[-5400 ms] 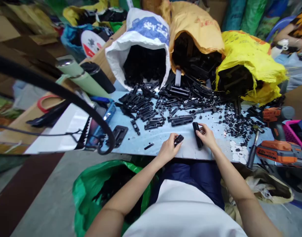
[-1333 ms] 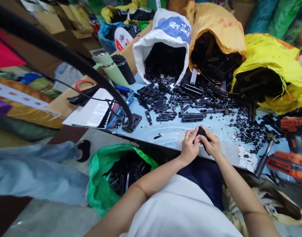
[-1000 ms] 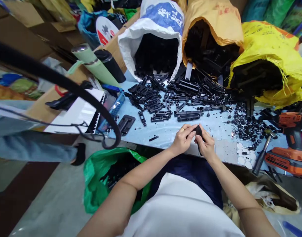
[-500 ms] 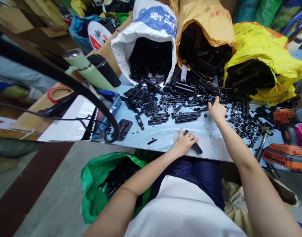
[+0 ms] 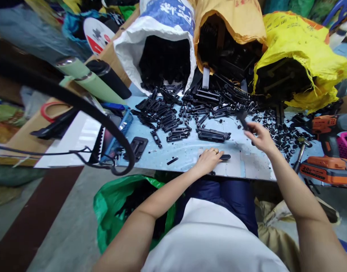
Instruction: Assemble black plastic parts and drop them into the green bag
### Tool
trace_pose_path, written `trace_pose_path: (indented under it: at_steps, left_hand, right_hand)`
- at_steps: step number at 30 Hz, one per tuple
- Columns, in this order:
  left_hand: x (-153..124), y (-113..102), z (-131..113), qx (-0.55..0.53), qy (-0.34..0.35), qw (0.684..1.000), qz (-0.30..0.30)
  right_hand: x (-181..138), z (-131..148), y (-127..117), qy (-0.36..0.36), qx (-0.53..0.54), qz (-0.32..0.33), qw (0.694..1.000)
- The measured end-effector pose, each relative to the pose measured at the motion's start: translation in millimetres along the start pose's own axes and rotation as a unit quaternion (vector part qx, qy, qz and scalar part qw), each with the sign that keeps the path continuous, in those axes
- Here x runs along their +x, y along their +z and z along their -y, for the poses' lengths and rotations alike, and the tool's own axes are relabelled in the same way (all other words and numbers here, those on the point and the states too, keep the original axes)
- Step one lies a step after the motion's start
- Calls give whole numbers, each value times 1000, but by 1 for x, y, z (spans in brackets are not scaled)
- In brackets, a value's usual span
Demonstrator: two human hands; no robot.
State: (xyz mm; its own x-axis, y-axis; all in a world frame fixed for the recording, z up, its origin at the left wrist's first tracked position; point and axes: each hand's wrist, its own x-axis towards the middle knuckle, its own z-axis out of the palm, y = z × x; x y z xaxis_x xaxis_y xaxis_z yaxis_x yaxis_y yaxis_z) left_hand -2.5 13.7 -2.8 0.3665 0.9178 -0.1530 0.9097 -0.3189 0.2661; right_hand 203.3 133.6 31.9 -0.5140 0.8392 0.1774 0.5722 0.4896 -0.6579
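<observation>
Gripping a black plastic part (image 5: 243, 121), blurred, my right hand (image 5: 261, 136) hangs over the blue surface (image 5: 190, 151); my left hand (image 5: 208, 160) lies flat, pinning a black bar (image 5: 224, 156) at the near edge. I judge this the fetching step; next, the two pieces need lining up.

- We see a pale blue surface (image 5: 190, 151) scattered with black plastic parts (image 5: 168, 119).
- Behind the parts, three open sacks lie on it: white sack (image 5: 162, 22), orange sack (image 5: 233, 19), yellow sack (image 5: 298, 45).
- Right of the parts we find small black screws (image 5: 284, 132), a hammer (image 5: 299, 151) and an orange drill (image 5: 326, 170).
- Left of the parts lie a flat black plate (image 5: 138, 145) and a blue basket (image 5: 121, 130).
- Near the front edge, below the parts, lies a slim black bar (image 5: 225, 156).
</observation>
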Motion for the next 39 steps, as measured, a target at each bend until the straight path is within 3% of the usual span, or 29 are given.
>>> trace_pose_path:
  at_steps: [3,6,10,14,19,24,29,32,36,39]
  left_hand:
    - [3,-1,3,-36,4,999,8]
    - [6,-4,0,-58,18,998,8]
    - [10,-5,-9,-67,32,997,12]
    - [7,3,-10,-61,37,997,-21]
    - [0,14,-2,-77,58,992,-85]
    - [-1,20,5,-88,90,986,-113]
    - [3,14,-1,-82,99,990,-59]
    - [25,-3,-3,-70,116,989,-53]
    - [84,-32,18,-56,-31,993,-101]
    - [125,-47,37,-41,-94,993,-62]
  right_hand:
    - [-40,11,-6,-118,-81,217,966]
    - [-66,11,8,-150,-194,286,926]
    - [-74,11,27,-139,-297,260,908]
    - [-78,24,28,-150,-355,200,901]
    - [-83,44,24,-165,-385,147,896]
    - [-78,55,21,-169,-384,150,896]
    - [-80,34,24,-179,-349,147,908]
    - [-89,9,28,-180,-293,133,929]
    - [-100,-13,25,-157,-262,114,945]
    - [-86,-20,17,-116,-246,96,958]
